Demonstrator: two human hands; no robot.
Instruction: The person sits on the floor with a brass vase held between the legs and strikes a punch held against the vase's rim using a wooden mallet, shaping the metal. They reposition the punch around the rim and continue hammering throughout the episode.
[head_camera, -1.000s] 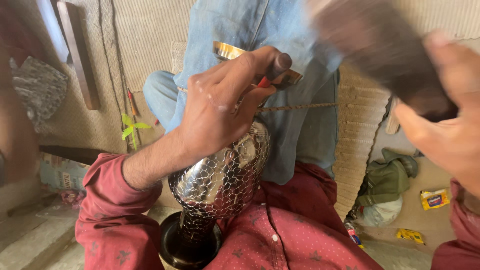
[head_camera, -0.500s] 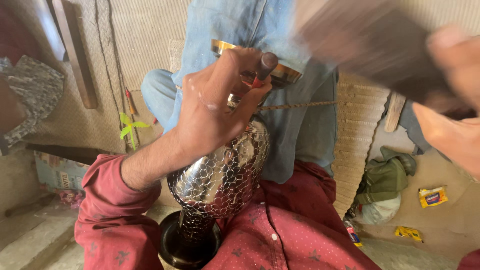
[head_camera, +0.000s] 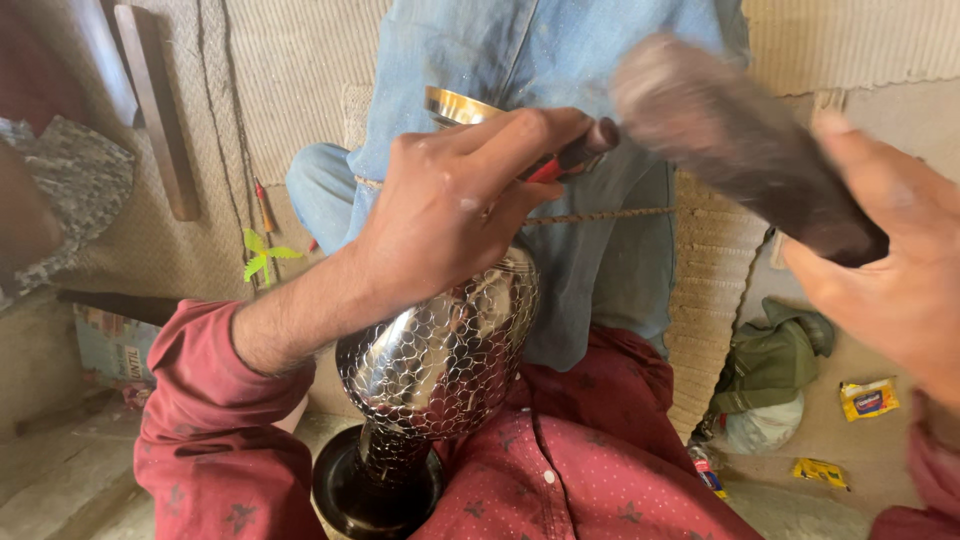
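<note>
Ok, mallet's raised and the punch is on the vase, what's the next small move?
Probably bring the mallet in the right hand down onto the punch. The left hand pins it against the patterned metal vase, and the mallet head hangs blurred just beside its butt end.

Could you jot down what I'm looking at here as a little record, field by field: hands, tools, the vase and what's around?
Left hand: grips a thin red-handled tool against the vase's upper part
Right hand: holds a dark wooden mallet, raised and blurred
Vase: shiny metal, scale-like pattern, brass rim, black foot, lying tilted on the lap
Behind: a seated person in pale blue clothes
Floor: green cloth, yellow packets
</note>
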